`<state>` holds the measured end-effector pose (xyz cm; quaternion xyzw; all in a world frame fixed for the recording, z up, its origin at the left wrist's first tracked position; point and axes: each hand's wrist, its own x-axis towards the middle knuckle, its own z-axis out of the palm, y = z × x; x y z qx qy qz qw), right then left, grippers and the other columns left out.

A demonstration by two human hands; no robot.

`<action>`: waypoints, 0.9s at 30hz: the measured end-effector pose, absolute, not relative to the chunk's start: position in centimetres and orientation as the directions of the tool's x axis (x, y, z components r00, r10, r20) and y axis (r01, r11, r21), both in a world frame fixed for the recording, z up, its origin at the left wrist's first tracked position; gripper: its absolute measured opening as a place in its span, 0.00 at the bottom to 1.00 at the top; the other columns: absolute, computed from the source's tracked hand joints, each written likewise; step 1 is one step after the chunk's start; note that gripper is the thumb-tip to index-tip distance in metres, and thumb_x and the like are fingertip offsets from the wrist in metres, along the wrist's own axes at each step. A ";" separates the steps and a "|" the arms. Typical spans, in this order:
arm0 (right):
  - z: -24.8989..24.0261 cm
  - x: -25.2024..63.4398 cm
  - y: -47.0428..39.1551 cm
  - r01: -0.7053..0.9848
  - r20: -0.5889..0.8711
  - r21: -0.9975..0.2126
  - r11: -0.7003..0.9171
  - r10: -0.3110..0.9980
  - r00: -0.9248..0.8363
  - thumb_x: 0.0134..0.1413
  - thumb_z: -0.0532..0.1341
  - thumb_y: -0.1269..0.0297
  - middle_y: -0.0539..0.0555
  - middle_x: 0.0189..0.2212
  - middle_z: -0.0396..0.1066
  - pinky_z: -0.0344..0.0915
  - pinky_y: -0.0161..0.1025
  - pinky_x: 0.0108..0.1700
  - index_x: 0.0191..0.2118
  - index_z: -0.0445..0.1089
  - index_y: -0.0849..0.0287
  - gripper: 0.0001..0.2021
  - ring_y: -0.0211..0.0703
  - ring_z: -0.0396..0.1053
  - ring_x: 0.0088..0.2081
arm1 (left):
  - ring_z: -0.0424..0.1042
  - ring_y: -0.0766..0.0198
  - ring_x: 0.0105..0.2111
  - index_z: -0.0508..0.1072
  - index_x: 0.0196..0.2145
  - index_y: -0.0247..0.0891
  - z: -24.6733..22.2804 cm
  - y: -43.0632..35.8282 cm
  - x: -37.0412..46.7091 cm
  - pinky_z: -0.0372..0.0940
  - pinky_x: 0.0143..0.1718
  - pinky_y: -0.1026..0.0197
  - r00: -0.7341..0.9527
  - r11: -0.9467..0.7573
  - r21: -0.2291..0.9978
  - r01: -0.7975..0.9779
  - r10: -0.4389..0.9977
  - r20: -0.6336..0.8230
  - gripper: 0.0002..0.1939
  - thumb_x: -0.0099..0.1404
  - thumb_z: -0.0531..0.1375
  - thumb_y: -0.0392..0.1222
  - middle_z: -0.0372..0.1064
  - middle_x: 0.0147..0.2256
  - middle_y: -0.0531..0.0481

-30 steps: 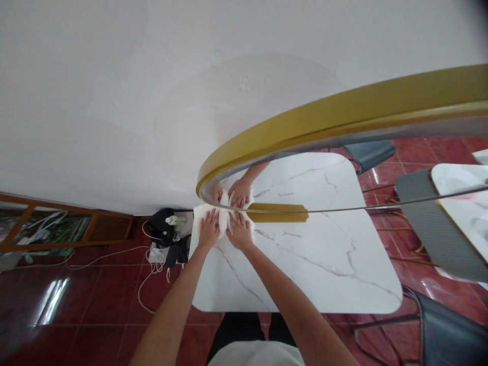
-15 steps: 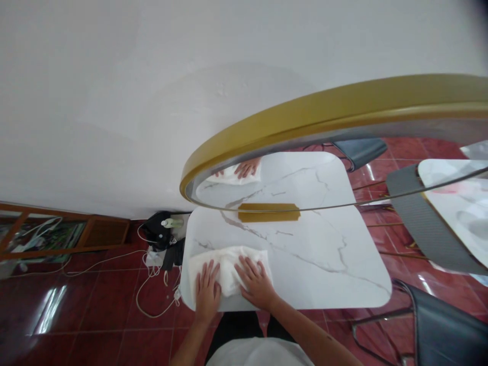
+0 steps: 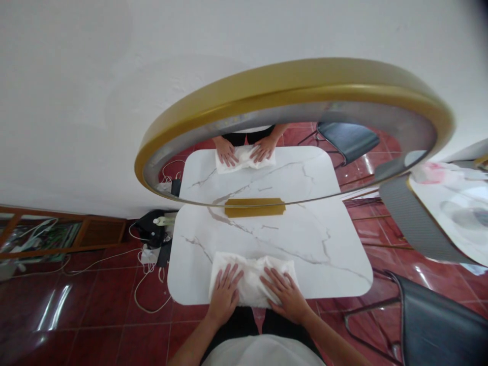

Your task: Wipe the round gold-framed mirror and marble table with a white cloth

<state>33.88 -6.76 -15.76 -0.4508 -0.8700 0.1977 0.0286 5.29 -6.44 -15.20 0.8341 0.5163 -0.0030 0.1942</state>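
A white cloth [image 3: 251, 277] lies bunched on the white marble-patterned tabletop [image 3: 320, 274], along its near edge. My left hand [image 3: 225, 290] rests flat on the left part of the cloth, fingers spread. On the right part, my right hand [image 3: 284, 290] presses down with its fingers apart. Behind the table's gold bracket [image 3: 254, 207], a gold-rimmed mirror [image 3: 297, 81] stands against the wall and reflects both hands and the cloth.
A black chair [image 3: 438, 315] stands at the right of the table. Further right is another white table [image 3: 430, 198] with a grey ribbed side. Cables and a black bag [image 3: 150, 229] lie on the red tiled floor by the left side. A wooden-framed cabinet [image 3: 102, 231] is at far left.
Both hands have slid to the right across the tabletop with the cloth under them. My view has shifted, so more of the mirror now shows.
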 end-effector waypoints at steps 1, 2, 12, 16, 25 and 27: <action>-15.9 34.5 -6.4 0.784 -0.092 -0.340 0.518 0.812 -0.577 0.58 0.51 0.56 0.50 0.65 0.43 0.39 0.47 0.60 0.65 0.39 0.45 0.32 0.48 0.46 0.64 | 0.38 0.56 0.65 0.45 0.65 0.48 -15.3 -5.9 6.3 0.42 0.63 0.46 0.469 -0.401 0.310 0.862 0.863 -0.188 0.34 0.63 0.49 0.33 0.39 0.66 0.55; -16.1 35.1 -5.9 0.799 -0.062 -0.310 0.516 0.827 -0.558 0.58 0.51 0.56 0.50 0.65 0.43 0.39 0.47 0.60 0.65 0.40 0.46 0.31 0.48 0.46 0.64 | 0.38 0.56 0.65 0.45 0.65 0.48 -15.4 -5.1 7.3 0.42 0.63 0.46 0.470 -0.409 0.300 0.862 0.867 -0.169 0.34 0.63 0.49 0.33 0.39 0.66 0.55; -15.3 36.1 5.3 0.915 -0.039 -0.204 0.349 0.931 -0.364 0.56 0.51 0.58 0.49 0.66 0.38 0.40 0.52 0.61 0.65 0.41 0.46 0.32 0.50 0.40 0.65 | 0.37 0.57 0.65 0.50 0.63 0.48 -15.6 6.0 12.4 0.43 0.63 0.45 0.366 -0.294 0.358 0.886 0.919 -0.150 0.30 0.64 0.51 0.36 0.40 0.66 0.55; -15.4 35.3 6.6 0.923 -0.027 -0.254 0.289 0.952 -0.306 0.57 0.51 0.54 0.50 0.66 0.39 0.34 0.57 0.62 0.64 0.47 0.48 0.29 0.50 0.38 0.66 | 0.36 0.56 0.66 0.50 0.63 0.47 -15.4 6.4 13.4 0.42 0.63 0.44 0.316 -0.246 0.357 0.901 0.936 -0.154 0.30 0.64 0.50 0.36 0.39 0.66 0.54; -16.6 39.2 -3.7 0.907 0.015 -0.254 0.336 0.939 -0.343 0.59 0.51 0.54 0.53 0.64 0.46 0.28 0.60 0.63 0.62 0.53 0.52 0.26 0.52 0.41 0.65 | 0.35 0.53 0.65 0.42 0.65 0.45 -15.1 -3.4 16.4 0.38 0.63 0.46 0.537 -0.486 0.283 0.827 0.832 -0.138 0.34 0.64 0.51 0.39 0.35 0.66 0.52; -16.7 41.6 -6.7 0.898 0.024 -0.235 0.372 0.926 -0.378 0.59 0.52 0.54 0.53 0.64 0.47 0.28 0.59 0.63 0.63 0.51 0.52 0.28 0.52 0.42 0.65 | 0.36 0.53 0.65 0.42 0.65 0.45 -15.1 -5.1 16.9 0.37 0.63 0.47 0.637 -0.587 0.282 0.759 0.759 -0.134 0.34 0.65 0.51 0.43 0.35 0.66 0.52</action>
